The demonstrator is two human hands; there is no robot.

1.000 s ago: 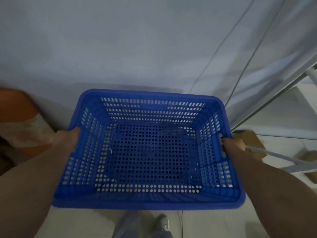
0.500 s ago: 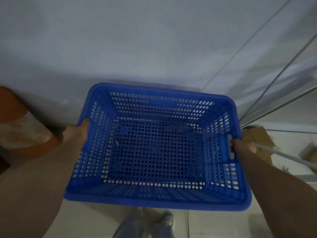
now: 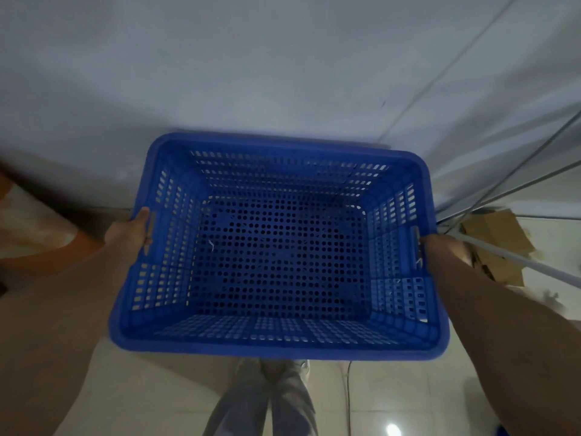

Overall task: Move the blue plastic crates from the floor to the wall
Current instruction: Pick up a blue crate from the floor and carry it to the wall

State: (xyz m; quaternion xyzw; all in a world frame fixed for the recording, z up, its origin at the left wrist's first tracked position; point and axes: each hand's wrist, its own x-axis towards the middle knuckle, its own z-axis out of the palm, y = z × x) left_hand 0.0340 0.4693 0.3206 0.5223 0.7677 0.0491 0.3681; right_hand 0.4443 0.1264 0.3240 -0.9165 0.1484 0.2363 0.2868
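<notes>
In the head view, a blue perforated plastic crate (image 3: pixel 279 247) was held in the air in front of the person, open side up and empty, its far rim close to the pale wall (image 3: pixel 251 73) ahead. The left hand (image 3: pixel 130 232) was closed on the handle slot in the crate's left side, thumb lying over the rim. The right hand (image 3: pixel 441 247) gripped the matching slot in the right side, its fingers hidden behind the crate wall. Both bare forearms ran back toward the camera along either side.

Below the crate's near rim, the person's grey trouser legs (image 3: pixel 267 401) stood on a light tiled floor (image 3: pixel 141 388). At the left edge an orange and white object (image 3: pixel 34 228) sat against the wall, too blurred to identify. To the right, flattened cardboard (image 3: pixel 496 243) lay on the floor near the wall's corner, and a white rod (image 3: pixel 528 262) crossed over it at a slant.
</notes>
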